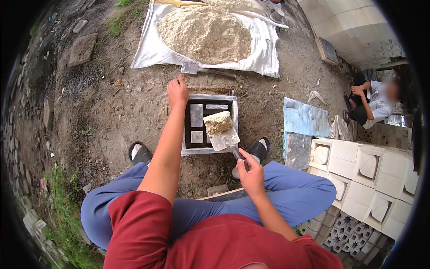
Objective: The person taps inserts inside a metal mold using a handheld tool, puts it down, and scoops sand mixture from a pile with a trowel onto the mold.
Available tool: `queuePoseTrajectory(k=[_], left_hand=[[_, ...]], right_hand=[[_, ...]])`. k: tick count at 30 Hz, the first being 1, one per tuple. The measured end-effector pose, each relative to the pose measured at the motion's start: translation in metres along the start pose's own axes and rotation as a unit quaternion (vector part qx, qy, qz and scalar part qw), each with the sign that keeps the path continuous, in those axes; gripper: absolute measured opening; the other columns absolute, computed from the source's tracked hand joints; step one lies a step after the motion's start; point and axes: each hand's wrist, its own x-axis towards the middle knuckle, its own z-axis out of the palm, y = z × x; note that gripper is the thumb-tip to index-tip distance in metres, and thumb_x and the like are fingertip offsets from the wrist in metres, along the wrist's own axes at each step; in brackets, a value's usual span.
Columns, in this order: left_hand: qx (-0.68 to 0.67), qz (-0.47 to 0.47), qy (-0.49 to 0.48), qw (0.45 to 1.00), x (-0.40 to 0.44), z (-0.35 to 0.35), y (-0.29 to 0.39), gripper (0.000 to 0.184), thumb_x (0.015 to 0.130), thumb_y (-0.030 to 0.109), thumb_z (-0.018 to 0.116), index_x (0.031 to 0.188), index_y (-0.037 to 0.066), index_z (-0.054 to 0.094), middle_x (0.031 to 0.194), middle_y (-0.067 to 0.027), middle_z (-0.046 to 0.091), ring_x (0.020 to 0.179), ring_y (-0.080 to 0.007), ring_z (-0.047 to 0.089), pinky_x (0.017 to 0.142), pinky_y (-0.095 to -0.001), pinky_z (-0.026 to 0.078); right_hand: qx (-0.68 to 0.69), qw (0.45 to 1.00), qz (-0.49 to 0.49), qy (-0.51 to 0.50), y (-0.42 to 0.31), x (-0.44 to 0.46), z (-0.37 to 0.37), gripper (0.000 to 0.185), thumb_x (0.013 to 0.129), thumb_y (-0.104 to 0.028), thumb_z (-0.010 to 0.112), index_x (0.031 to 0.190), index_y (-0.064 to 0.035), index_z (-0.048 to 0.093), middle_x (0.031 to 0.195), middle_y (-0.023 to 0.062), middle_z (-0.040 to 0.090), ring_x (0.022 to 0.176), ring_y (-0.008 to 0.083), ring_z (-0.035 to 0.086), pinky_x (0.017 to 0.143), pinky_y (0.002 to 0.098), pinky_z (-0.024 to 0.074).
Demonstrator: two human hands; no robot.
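Observation:
My right hand (251, 175) is closed round the handle of a trowel (224, 138), whose flat blade carries a clump of pale, damp mix (218, 123). The blade is over the right part of a square metal mould (210, 151) with rectangular blocks inside and dark gaps between them. My left hand (178, 92) is near the mould's upper left corner, its thumb raised; what its fingers hold, if anything, is hidden. Just beyond it a tool with a square metal head (190, 68) and a long handle lies at the sheet's edge.
A heap of pale powder (204, 33) lies on a white sheet (152, 53) ahead. Stacked pale blocks (349, 157), a blue sheet (306, 117) and a dark slab (297, 151) are at the right. Another person (380, 101) sits farther right. A flat stone (83, 49) lies at the left.

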Motion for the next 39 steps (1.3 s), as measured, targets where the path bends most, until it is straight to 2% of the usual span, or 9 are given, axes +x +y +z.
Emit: queuePoseTrajectory(k=[1,4,9,14,17,22,26,34,39], left_hand=[[-0.004,0.001,-0.003,1.000,0.001,0.000,0.000,0.062,0.108,0.049,0.040,0.097,-0.006,0.066,0.110,-0.0294,0.065,0.112,-0.0454,0.056,0.101,-0.0535,0.042],[-0.016,0.016,0.004,1.000,0.000,-0.002,0.001,0.059,0.108,0.048,0.042,0.098,-0.005,0.066,0.109,-0.0284,0.065,0.111,-0.0452,0.056,0.101,-0.0533,0.042],[-0.023,0.066,0.011,0.998,-0.006,-0.008,0.004,0.052,0.108,0.044,0.044,0.104,-0.004,0.063,0.112,-0.0257,0.063,0.113,-0.0444,0.055,0.101,-0.0534,0.042],[0.066,0.233,0.020,0.970,-0.029,-0.017,0.003,0.052,0.109,0.044,0.040,0.130,-0.001,0.057,0.143,-0.0261,0.053,0.138,-0.0448,0.045,0.115,-0.0511,0.036],[0.030,0.216,-0.025,0.976,-0.044,-0.026,-0.007,0.056,0.109,0.045,0.039,0.141,0.000,0.050,0.154,-0.0279,0.043,0.146,-0.0451,0.036,0.121,-0.0501,0.030],[0.001,0.206,-0.028,0.978,-0.066,-0.035,-0.030,0.061,0.110,0.045,0.037,0.148,-0.002,0.042,0.155,-0.0304,0.040,0.147,-0.0454,0.034,0.122,-0.0503,0.027],[-0.003,0.174,-0.047,0.984,-0.085,-0.039,-0.040,0.064,0.111,0.045,0.034,0.152,-0.004,0.036,0.156,-0.0309,0.038,0.148,-0.0457,0.032,0.123,-0.0501,0.026],[-0.023,0.086,-0.024,0.996,-0.128,-0.047,-0.052,0.062,0.112,0.044,0.027,0.148,-0.005,0.041,0.153,-0.0319,0.041,0.144,-0.0479,0.036,0.121,-0.0491,0.027],[-0.010,0.067,-0.013,0.998,-0.132,-0.048,-0.056,0.061,0.112,0.045,0.027,0.147,-0.003,0.044,0.151,-0.0297,0.044,0.142,-0.0462,0.039,0.120,-0.0482,0.030]], right_hand=[[0.013,1.000,-0.004,0.016,-0.001,0.002,0.001,0.032,0.096,-0.017,0.068,0.127,-0.0075,0.071,0.084,0.0140,0.073,0.067,0.0156,0.064,0.068,0.0321,0.0524],[-0.041,0.999,0.007,-0.014,-0.014,0.007,-0.013,0.032,0.095,-0.016,0.068,0.126,-0.0081,0.072,0.086,0.0140,0.073,0.069,0.0168,0.066,0.069,0.0318,0.0526],[-0.051,0.997,-0.053,-0.029,-0.004,0.024,-0.032,0.031,0.093,-0.014,0.068,0.123,-0.0077,0.073,0.107,0.0182,0.076,0.092,0.0277,0.076,0.080,0.0331,0.0566],[-0.082,0.993,-0.069,-0.051,-0.005,0.033,-0.052,0.032,0.092,-0.015,0.069,0.123,-0.0094,0.073,0.108,0.0180,0.075,0.095,0.0322,0.075,0.083,0.0352,0.0571],[-0.088,0.988,-0.111,-0.053,-0.005,0.034,-0.060,0.033,0.091,-0.015,0.069,0.123,-0.0108,0.073,0.107,0.0173,0.075,0.092,0.0323,0.075,0.080,0.0355,0.0572],[-0.137,0.983,-0.067,-0.098,-0.014,0.036,-0.078,0.033,0.090,-0.017,0.070,0.123,-0.0128,0.074,0.103,0.0171,0.076,0.077,0.0309,0.074,0.070,0.0363,0.0558],[-0.159,0.974,-0.127,-0.104,-0.011,0.039,-0.088,0.034,0.090,-0.019,0.069,0.123,-0.0140,0.074,0.098,0.0173,0.075,0.071,0.0299,0.071,0.067,0.0366,0.0545],[-0.169,0.969,-0.102,-0.148,-0.005,0.051,-0.095,0.035,0.089,-0.020,0.069,0.123,-0.0172,0.075,0.098,0.0158,0.076,0.070,0.0294,0.071,0.066,0.0371,0.0550],[-0.150,0.968,-0.159,-0.124,0.001,0.047,-0.092,0.034,0.089,-0.020,0.070,0.123,-0.0171,0.075,0.093,0.0154,0.076,0.054,0.0209,0.062,0.057,0.0338,0.0497]])
